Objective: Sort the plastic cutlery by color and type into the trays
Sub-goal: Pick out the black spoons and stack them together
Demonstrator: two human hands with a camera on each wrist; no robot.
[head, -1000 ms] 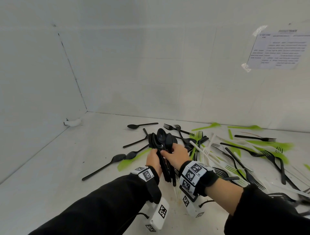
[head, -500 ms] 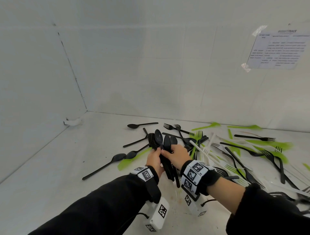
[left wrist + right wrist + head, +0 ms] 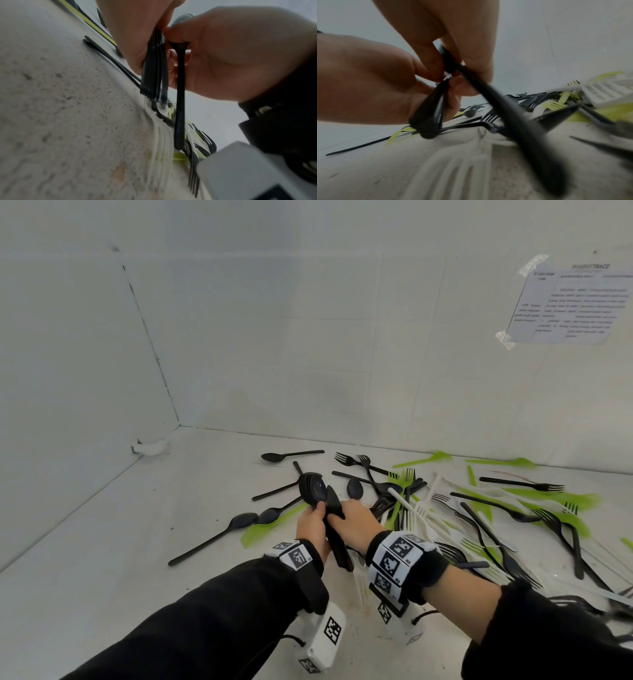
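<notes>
My left hand grips a nested stack of black spoons above the white table, fingers curled round the handles just under the bowls. The stack stands close to upright: its bowls point up and away from me, toward the back wall, and the handles run down toward my wrists, their ends hanging level just over the table, as the left wrist view shows.

My right hand pinches a single black spoon right against that stack, thumb and fingertips closed on its neck. Its long axis runs nearly parallel to the stack, bowl up and edge-on to me, handle pointing down and toward me. In the left wrist view this lone handle hangs straight beside the bundle and reaches lower than the bundled ends. In the right wrist view it slants across the frame, blurred.

The unsorted pile spreads over the table to the right of my hands: black forks, green forks and spoons, white forks, lying in all directions. Loose black spoons lie to the left, handles pointing mostly toward the near left. A printed sheet is taped on the wall at upper right.
</notes>
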